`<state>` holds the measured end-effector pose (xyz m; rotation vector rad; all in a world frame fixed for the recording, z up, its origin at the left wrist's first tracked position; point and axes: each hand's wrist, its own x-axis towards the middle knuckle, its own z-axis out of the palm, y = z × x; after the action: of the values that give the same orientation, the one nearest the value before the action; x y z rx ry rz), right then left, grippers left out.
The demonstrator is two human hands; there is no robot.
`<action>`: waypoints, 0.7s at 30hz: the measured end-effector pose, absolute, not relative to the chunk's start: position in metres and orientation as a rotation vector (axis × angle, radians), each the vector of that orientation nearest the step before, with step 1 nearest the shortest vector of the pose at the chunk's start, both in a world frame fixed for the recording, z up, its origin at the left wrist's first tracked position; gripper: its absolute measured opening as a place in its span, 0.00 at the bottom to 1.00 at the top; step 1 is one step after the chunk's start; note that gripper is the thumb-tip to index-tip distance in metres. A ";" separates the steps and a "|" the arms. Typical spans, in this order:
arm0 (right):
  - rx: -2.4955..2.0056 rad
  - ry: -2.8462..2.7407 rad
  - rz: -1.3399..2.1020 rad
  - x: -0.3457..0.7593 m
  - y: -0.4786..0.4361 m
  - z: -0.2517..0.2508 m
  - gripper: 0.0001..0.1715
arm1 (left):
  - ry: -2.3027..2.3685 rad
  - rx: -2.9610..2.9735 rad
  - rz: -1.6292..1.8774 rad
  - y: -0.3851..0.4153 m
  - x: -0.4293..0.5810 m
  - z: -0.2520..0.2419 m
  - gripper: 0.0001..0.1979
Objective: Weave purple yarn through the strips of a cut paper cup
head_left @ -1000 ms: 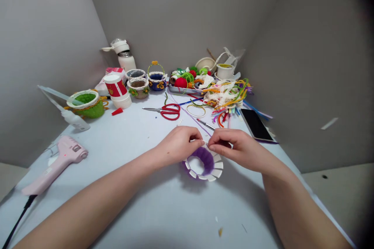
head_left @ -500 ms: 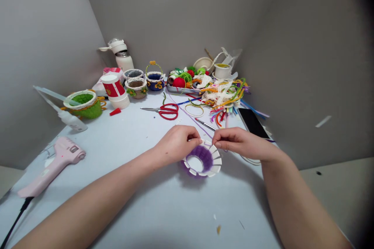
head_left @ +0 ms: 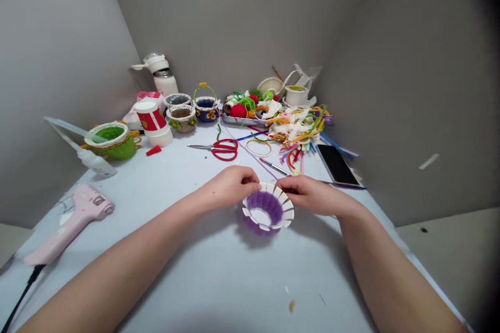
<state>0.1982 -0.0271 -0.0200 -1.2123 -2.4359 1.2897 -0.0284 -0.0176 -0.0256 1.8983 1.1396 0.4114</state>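
A paper cup point(head_left: 288, 207) with its wall slit into white strips stands tilted between my hands, purple yarn point(head_left: 269, 203) woven round its lower part. My left hand point(head_left: 238, 186) is closed, thumb and fingers pinching the far left rim. At the far right rim, my right hand point(head_left: 302, 192) is closed with its fingertips against the outside of the strips, partly hidden. A loose length of the purple yarn runs from the back of the table to those fingers. Just beyond them lies a pen point(head_left: 275, 167).
Red-handled scissors point(head_left: 224, 149) and a gold ring point(head_left: 258, 148) lie farther back. At left are a pink glue gun point(head_left: 84, 213), a squeeze bottle point(head_left: 96, 162) and decorated baskets point(head_left: 183, 118). Pipe cleaners and lace point(head_left: 299, 127) heap by a phone point(head_left: 337, 165) at right.
My right hand has come down and in from above the rim to the cup's outer side. The cup has turned slightly and shifted a little left, with my left hand still pinching its rim.
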 end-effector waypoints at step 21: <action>-1.280 -2.213 1.220 0.191 -0.028 -0.026 0.12 | 1.181 1.991 0.503 -0.019 -0.027 -0.013 0.07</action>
<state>0.1912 -0.0281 -0.0257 -1.2804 -2.2132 1.2203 -0.0269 -0.0188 -0.0130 1.9908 1.1812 0.5034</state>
